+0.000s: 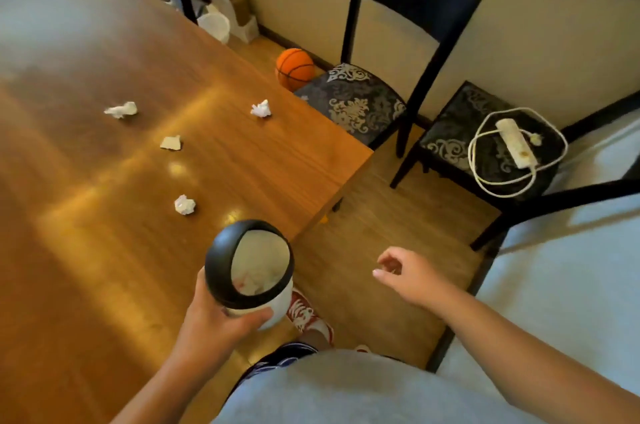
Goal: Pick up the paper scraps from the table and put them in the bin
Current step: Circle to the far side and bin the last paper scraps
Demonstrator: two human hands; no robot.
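Left hand [211, 326] holds a small white bin [251, 271] at the worktop [86, 250] edge.
Its grip wraps the bin; the right hand [405, 273] hangs loosely curled, empty. Four paper scraps [185, 204] lie scattered on the worktop beyond.

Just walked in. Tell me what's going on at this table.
A person is clearing paper scraps off a wooden table. The left hand holds a small white bin with a black rim near the table's corner; some crumpled paper is already inside. The right hand is empty and loosely open, off the table's edge. Four scraps remain on the table: a crumpled one nearest the bin, a flat piece, and two farther ones.
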